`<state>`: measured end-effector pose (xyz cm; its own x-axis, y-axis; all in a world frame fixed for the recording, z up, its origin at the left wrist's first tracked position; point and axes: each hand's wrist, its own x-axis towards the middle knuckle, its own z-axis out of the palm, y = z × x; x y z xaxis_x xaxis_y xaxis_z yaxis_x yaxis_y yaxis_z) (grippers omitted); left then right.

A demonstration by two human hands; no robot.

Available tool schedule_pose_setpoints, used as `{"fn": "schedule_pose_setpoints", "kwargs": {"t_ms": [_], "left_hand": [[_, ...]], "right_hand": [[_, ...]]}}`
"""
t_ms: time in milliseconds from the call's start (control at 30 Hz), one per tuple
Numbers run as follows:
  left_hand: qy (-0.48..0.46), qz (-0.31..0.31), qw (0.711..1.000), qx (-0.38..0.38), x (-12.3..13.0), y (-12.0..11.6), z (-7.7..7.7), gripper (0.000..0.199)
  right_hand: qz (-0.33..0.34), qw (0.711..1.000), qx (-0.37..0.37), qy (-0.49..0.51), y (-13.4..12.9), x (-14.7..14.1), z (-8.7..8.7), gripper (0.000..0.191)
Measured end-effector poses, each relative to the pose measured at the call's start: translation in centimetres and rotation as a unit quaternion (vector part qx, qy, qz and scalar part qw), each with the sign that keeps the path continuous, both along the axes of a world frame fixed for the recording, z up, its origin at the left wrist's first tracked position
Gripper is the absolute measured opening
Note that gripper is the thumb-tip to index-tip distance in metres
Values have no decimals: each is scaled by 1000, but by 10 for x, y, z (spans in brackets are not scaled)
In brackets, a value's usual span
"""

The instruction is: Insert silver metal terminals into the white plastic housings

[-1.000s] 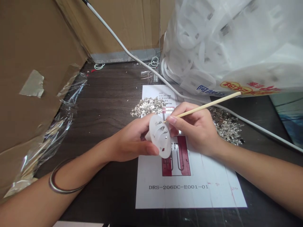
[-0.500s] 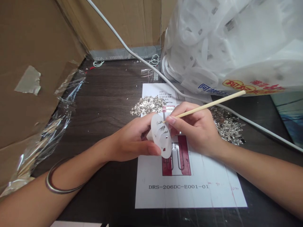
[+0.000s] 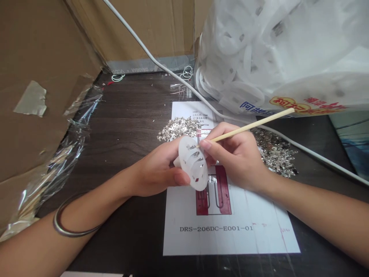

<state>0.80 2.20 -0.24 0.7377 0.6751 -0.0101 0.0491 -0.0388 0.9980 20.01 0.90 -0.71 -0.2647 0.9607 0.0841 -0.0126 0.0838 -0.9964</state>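
We see a dark brown wooden surface [image 3: 127,100] with big brown cardboard sheets [image 3: 37,50] standing along its left side and far edge. A clear, shiny plastic wrap [image 3: 66,154] lies by the left edge. At the far right corner sits a big see-through plastic bag [image 3: 245,50] full of white plastic pieces, and a long white cable [image 3: 144,48] runs slantwise across, in front of the bag. A white printed sheet of paper [image 3: 236,238] lies near the middle, toward the near edge. One heap of small silver metal bits [image 3: 178,129] is by its far left corner, and another silver heap [image 3: 278,156] is to its right. Above the paper, our left hand [image 3: 161,169] pinches a round white plastic piece [image 3: 196,169], tilted. Our right hand [image 3: 236,154] grips a thin pale wooden stick [image 3: 253,125], its tip at the round piece.
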Motion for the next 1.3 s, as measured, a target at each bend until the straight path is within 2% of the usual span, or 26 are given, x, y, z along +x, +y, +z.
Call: {"fn": "schedule_pose_setpoints", "kwargs": {"t_ms": [600, 1300], "left_hand": [[29, 14, 999, 5, 0, -2, 1, 64], [57, 7, 998, 27, -2, -1, -4, 60]], "right_hand": [[2, 1000, 7, 18, 0, -1, -1, 22], [18, 1000, 15, -2, 2, -1, 0, 17]]}}
